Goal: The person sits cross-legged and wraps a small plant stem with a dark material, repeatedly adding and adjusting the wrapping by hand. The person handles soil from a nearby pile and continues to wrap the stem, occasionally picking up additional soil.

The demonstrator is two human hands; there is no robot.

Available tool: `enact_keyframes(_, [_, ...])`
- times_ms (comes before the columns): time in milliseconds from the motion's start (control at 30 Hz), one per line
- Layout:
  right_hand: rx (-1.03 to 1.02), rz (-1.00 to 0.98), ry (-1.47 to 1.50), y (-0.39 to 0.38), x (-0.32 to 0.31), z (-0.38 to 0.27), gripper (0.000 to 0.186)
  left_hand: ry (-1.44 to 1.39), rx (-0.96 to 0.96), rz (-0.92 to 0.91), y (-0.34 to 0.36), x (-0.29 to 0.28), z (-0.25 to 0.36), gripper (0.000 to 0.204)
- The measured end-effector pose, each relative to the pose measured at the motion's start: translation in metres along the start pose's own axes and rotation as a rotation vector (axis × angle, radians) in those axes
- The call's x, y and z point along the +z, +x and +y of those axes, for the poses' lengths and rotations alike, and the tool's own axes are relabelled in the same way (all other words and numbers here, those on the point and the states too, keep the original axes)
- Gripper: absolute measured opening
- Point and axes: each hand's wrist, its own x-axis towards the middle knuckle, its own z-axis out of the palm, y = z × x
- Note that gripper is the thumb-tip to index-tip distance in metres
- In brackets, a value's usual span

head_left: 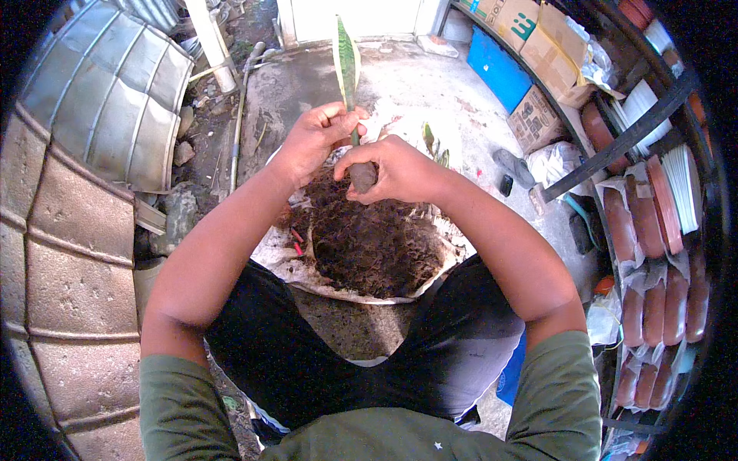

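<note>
A snake plant [346,65] with one tall, yellow-edged leaf stands upright between my hands. My left hand [319,140] is closed around the lower part of its leaf, with fingers and thumb pinched together. Just below, my right hand [401,170] grips the dark root ball [363,177] at the plant's base. Both hands hover over a heap of dark, fibrous soil [377,250] lying on a spread white sack [288,270]. Small red pieces [297,243] lie at the soil's left edge. Behind my right hand stand other variegated leaves [432,140], partly hidden.
At right, a shelf holds brown planters [653,307], with cardboard boxes [530,34] and a blue box [498,71] further back. A dark shoe [513,167] lies on the floor. Corrugated metal sheeting [115,84] and a tan block-patterned surface [77,284] line the left.
</note>
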Motion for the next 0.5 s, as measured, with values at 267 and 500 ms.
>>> enact_keyframes(267, [0.024, -0.008, 0.197, -0.001, 0.004, 0.007, 0.024, 0.005, 0.021, 0.033, -0.001, 0.003, 0.001, 0.031])
enact_keyframes(500, [-0.052, 0.039, 0.157, 0.0, 0.006, 0.011, 0.023, -0.042, 0.065, 0.042, 0.0, 0.001, 0.001, 0.032])
